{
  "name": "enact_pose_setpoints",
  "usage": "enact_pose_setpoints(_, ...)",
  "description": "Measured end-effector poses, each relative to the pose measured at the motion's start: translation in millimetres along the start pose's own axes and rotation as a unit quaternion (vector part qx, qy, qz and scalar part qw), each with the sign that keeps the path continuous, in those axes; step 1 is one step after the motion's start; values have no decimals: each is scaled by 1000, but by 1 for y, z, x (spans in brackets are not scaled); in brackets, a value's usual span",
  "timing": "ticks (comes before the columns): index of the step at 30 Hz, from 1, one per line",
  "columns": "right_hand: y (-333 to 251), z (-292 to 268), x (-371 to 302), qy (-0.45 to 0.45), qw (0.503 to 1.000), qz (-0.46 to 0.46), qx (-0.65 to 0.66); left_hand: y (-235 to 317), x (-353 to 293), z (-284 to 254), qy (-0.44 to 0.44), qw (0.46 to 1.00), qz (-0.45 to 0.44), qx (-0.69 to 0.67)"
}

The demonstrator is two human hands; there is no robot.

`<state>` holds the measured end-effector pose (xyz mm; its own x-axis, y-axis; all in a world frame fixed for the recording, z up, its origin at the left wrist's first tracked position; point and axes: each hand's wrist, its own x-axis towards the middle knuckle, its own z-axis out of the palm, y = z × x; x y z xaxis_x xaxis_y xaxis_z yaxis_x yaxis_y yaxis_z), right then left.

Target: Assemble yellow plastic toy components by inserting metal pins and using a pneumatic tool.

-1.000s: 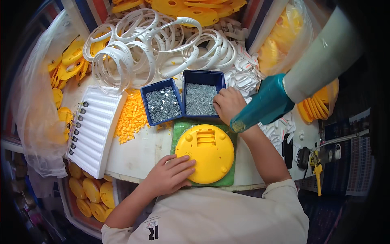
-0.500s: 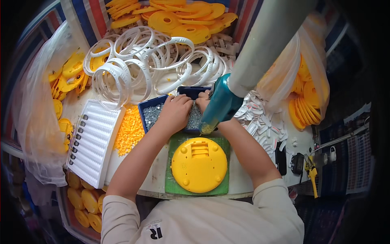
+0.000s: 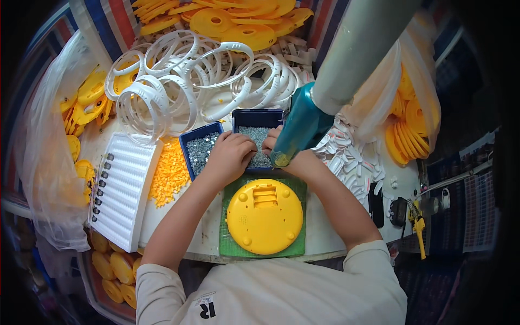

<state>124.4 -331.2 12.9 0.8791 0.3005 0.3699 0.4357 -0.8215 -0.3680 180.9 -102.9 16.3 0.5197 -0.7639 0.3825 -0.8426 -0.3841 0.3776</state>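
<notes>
Two dark blue bins (image 3: 201, 131) of small silvery screws (image 3: 252, 132) stand side by side beyond the green mat (image 3: 230, 246). My left hand (image 3: 232, 155) rests where the bins meet, its fingers curled and their tips over the right bin's screws. At that bin's right side my right hand (image 3: 272, 142) has its fingers bent together; a teal tool (image 3: 300, 127) on a thick grey tube partly covers it. What either hand pinches is too small or hidden to make out. On the mat lies a round yellow plastic housing (image 3: 265, 225) with an open battery compartment facing up.
Small orange-yellow parts (image 3: 169, 173) and a white foam tray (image 3: 122, 189) sit left of the bins. White rings (image 3: 157, 108) pile up behind. Small white curved pieces (image 3: 346, 154), a black phone (image 3: 376, 206) and a yellow-handled tool (image 3: 417, 230) lie to the right.
Both hands have drawn slightly toward me inside the right bin, uncovering more of its screws. The whole view has shifted a little; the yellow housing stays on the mat.
</notes>
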Motion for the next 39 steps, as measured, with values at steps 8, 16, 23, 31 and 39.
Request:
enact_pose_setpoints(8, -11, -32, -41, 82, 992, 90, 14, 0, -1, 5, 81, 996, 6, -22)
enact_pose_setpoints(16, -54, -43, -111, 72, 976, 176, 102, 10, 2, 2, 20, 999, -11, -26)
enact_pose_setpoints(23, -88, -41, -123, 73, 983, 122, 116, 9, 3, 2, 61, 996, -39, -60)
enact_pose_setpoints(31, -102, -31, -126, 68, 996, 56, 22, 25, -12, -4, 118, 982, -71, -133)
enact_pose_setpoints(39, -82, -47, -105, 67, 993, 59, 74, 55, -86, -23, 103, 942, -207, -243)
